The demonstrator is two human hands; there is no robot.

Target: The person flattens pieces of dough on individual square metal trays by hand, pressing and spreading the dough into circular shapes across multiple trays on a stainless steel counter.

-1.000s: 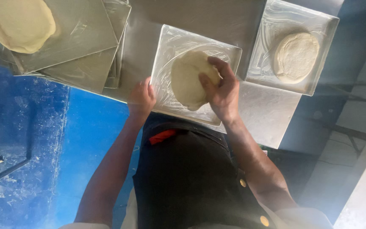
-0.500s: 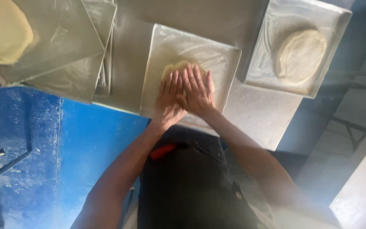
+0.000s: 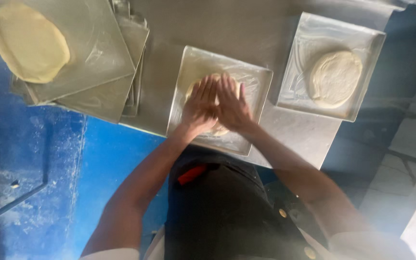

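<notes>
A pale round of dough (image 3: 220, 129) lies on the square metal tray (image 3: 257, 83) straight in front of me. Both hands lie flat on top of it, side by side, fingers stretched out and pointing away from me. My left hand (image 3: 200, 103) covers the left half of the dough and my right hand (image 3: 232, 103) the right half. Only the dough's near and far edges show around the hands. Neither hand grips anything.
A second metal tray (image 3: 374, 53) at the right holds a coiled dough round (image 3: 335, 78). At the left, a stack of tilted trays (image 3: 107, 58) carries a flattened dough disc (image 3: 30, 43). All stand on a steel table (image 3: 237, 29). A blue floor (image 3: 73, 183) lies below.
A second ago my right hand was on the dough and my left hand on the tray's edge. Both hands then came together flat on the dough and stay pressed on it.
</notes>
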